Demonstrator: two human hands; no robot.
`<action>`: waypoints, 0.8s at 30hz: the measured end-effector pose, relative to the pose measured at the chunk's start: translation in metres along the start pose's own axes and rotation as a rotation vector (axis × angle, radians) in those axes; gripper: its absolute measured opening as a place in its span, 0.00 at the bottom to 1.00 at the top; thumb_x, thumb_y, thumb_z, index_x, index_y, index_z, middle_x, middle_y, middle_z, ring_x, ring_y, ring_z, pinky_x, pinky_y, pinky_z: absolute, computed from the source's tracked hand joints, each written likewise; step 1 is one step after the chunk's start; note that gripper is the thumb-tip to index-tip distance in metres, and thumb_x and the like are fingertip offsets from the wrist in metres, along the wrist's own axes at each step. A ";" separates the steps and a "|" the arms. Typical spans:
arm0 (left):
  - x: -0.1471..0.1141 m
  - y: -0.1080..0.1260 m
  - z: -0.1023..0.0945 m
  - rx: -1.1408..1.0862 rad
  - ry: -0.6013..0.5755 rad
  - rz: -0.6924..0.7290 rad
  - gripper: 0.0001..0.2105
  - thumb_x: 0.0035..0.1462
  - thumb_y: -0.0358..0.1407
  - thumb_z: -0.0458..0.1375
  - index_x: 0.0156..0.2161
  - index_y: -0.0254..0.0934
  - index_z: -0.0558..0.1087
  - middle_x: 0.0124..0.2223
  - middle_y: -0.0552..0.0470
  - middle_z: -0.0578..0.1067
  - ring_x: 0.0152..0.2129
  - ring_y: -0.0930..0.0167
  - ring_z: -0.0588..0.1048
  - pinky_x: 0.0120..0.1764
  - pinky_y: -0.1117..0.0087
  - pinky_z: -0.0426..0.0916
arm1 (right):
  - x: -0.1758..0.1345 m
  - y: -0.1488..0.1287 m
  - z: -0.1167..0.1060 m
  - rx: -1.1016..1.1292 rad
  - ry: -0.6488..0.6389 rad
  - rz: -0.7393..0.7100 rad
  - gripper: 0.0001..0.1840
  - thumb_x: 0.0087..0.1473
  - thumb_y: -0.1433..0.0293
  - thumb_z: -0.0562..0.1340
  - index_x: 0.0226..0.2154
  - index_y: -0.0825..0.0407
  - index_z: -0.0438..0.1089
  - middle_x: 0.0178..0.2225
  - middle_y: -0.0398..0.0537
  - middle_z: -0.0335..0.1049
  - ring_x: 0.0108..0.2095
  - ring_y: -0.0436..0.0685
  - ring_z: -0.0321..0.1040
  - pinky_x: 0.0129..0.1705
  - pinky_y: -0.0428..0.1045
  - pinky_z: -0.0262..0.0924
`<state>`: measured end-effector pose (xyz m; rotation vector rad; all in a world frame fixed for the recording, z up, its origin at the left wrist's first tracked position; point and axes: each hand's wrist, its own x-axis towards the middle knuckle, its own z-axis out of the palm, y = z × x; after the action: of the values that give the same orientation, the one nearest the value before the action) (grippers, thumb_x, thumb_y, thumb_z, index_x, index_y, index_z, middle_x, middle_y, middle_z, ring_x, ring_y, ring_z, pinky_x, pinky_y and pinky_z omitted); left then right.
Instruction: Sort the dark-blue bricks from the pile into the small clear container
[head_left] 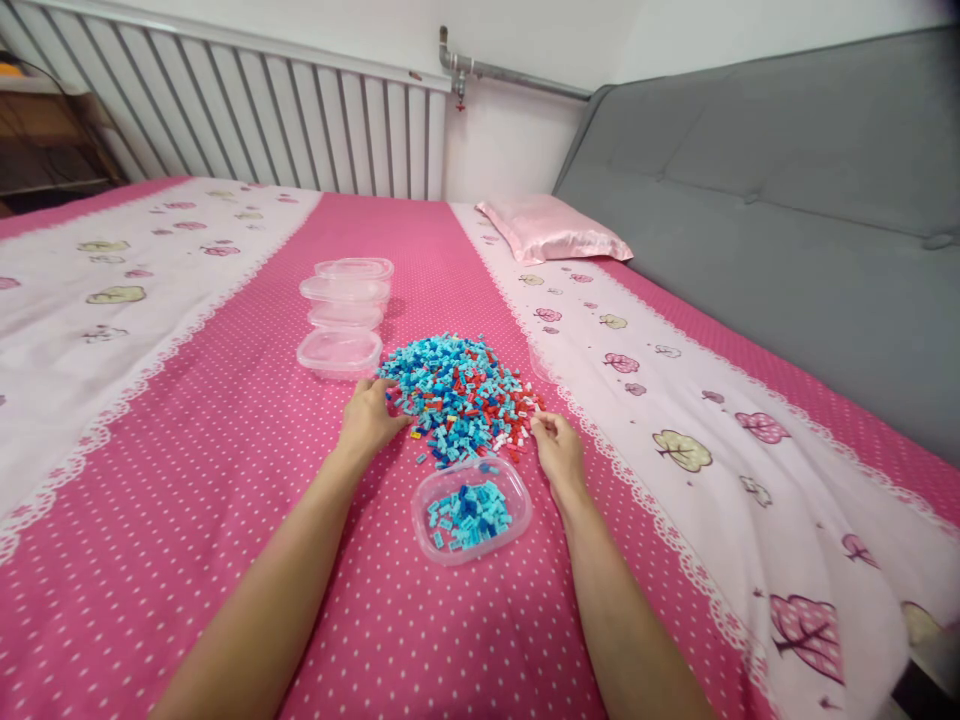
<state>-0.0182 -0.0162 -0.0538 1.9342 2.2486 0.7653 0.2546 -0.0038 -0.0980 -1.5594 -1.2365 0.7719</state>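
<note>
Blue bricks (431,375): long axes crisscross (jumbled).

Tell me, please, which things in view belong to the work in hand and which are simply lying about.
In the work:
left hand and right hand, at the pile's edges
pile of small bricks
clear tub holding blue pieces
probably the clear containers alongside

Just there:
pink pillow
grey headboard
radiator

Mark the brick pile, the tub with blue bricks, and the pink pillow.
Brick pile (452,392): head view, middle of the heap.
Tub with blue bricks (520,494): head view, right-hand wall.
Pink pillow (551,230): head view, middle of its top.
</note>
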 end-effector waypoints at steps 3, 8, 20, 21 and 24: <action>0.001 -0.002 0.004 -0.002 -0.037 0.014 0.28 0.40 0.41 0.63 0.47 0.30 0.67 0.44 0.38 0.69 0.41 0.58 0.70 0.43 0.61 0.64 | 0.001 0.001 0.001 0.005 -0.002 -0.014 0.21 0.44 0.57 0.58 0.36 0.54 0.70 0.36 0.51 0.73 0.34 0.56 0.68 0.39 0.51 0.60; 0.005 -0.006 0.011 -0.099 -0.108 0.104 0.25 0.44 0.37 0.59 0.49 0.30 0.65 0.44 0.40 0.71 0.36 0.64 0.71 0.42 0.64 0.65 | 0.000 0.003 0.001 0.002 -0.003 -0.012 0.20 0.43 0.57 0.58 0.35 0.53 0.70 0.35 0.50 0.73 0.33 0.56 0.67 0.39 0.51 0.59; 0.004 -0.006 0.011 -0.059 -0.075 0.156 0.19 0.48 0.36 0.55 0.47 0.38 0.66 0.39 0.48 0.72 0.34 0.66 0.71 0.39 0.66 0.65 | 0.002 0.006 0.002 0.002 0.002 -0.031 0.19 0.43 0.57 0.59 0.35 0.53 0.71 0.35 0.49 0.73 0.32 0.56 0.67 0.37 0.51 0.60; 0.004 -0.006 0.011 -0.053 -0.078 0.166 0.19 0.48 0.36 0.55 0.48 0.39 0.67 0.39 0.47 0.72 0.35 0.66 0.71 0.39 0.66 0.65 | 0.001 0.006 0.002 0.004 0.002 -0.030 0.19 0.43 0.57 0.59 0.35 0.53 0.71 0.35 0.49 0.73 0.32 0.56 0.67 0.37 0.51 0.60; 0.004 -0.007 0.010 -0.053 -0.083 0.179 0.17 0.49 0.36 0.55 0.46 0.39 0.69 0.39 0.47 0.72 0.35 0.65 0.71 0.40 0.66 0.64 | 0.001 0.005 0.002 0.003 -0.004 -0.032 0.19 0.44 0.57 0.59 0.35 0.53 0.71 0.36 0.50 0.73 0.32 0.56 0.67 0.37 0.51 0.61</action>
<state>-0.0211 -0.0093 -0.0646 2.1216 2.0086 0.7411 0.2549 -0.0024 -0.1037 -1.5329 -1.2600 0.7562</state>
